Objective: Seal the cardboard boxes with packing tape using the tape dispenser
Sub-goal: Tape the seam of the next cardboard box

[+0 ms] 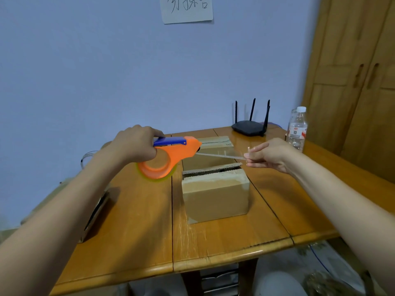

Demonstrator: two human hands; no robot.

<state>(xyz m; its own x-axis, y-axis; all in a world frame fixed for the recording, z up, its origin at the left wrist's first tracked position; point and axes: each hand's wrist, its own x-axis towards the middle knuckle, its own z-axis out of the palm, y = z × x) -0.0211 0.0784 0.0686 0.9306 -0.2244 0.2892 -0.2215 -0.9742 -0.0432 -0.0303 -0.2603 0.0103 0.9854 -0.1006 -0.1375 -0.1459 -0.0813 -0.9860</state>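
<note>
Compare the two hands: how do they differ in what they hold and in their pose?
The left hand grips the orange tape dispenser with curled fingers; the right hand only pinches the end of the clear tape between its fingertips. The left hand is beside the cardboard box; the right hand is past its far right corner. Both are raised above the table, stretching one tape strip.

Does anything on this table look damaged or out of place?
The cardboard box has a ragged top seam: torn corrugated flap edges with a dark gap between them. Otherwise nothing stands out.

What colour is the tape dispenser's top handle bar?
Blue, on the orange tape dispenser; clear in the head view.
</note>
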